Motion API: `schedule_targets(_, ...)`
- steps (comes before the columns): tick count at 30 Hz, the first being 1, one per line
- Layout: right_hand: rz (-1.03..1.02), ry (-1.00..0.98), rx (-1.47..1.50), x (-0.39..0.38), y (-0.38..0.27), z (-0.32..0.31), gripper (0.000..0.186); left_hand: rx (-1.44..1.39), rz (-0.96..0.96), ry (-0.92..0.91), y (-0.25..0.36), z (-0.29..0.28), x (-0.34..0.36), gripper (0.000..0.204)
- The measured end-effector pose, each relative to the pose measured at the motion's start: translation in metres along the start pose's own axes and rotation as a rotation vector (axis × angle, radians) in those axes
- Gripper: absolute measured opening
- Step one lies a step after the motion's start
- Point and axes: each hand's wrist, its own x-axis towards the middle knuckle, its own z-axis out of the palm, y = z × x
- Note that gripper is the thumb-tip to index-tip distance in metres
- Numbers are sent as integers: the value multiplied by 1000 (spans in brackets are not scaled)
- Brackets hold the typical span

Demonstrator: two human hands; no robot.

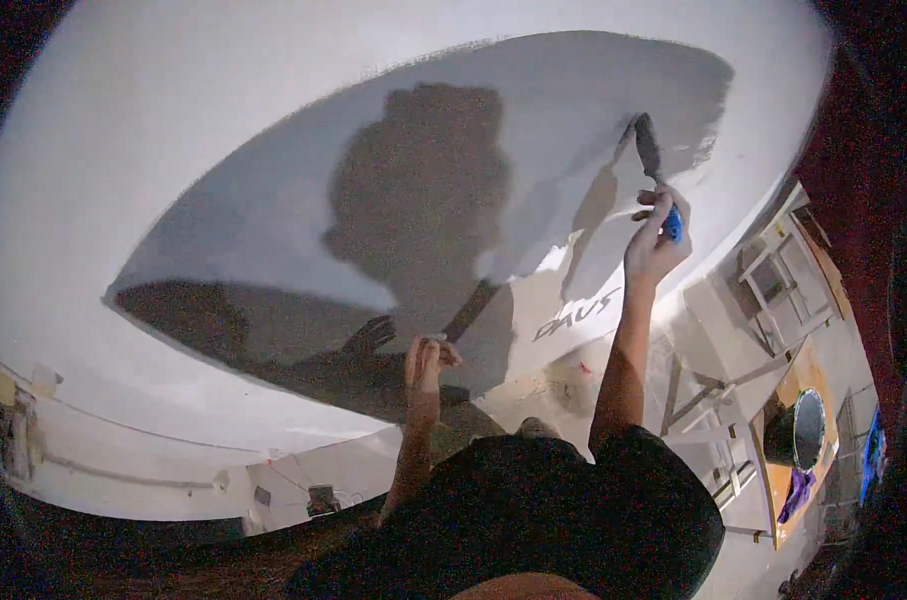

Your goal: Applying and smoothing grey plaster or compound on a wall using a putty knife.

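Near the grey oval (274, 190)'s right end, your right hand (658, 238) grips a dark-headed tool (649, 150), probably light, rightly by its blue handle (674, 225); left hand (430, 362) half-curled, contents unclear.

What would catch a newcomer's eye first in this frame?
Most likely the big leaf-shaped grey patch sweeping across the middle of the white surface, with a dark head-shaped shadow falling near its centre. Next, to the upper right, the right hand grips a blue-handled tool whose dark end points up over the grey. The left hand is raised at lower centre, its fingers curled.
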Motion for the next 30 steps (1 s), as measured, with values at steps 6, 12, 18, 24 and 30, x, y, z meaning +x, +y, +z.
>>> schedule_targets(6,-400,-377,121,-80,-49,38,9,-35,-131,78,-7,-2,4,20)
schedule_targets(12,113,-130,407,-26,-19,33,21,-26,-63,-9,1,7,2,20)
schedule_targets(18,-68,131,32,47,7,-2,24,38,-32,39,24,26,-6,23)
schedule_targets(24,-516,-760,188,-50,-56,29,22,110,8,58,33,64,-12,23)
schedule_targets(30,-278,-313,213,7,1,18,22,195,-32,142,31,93,-28,22)
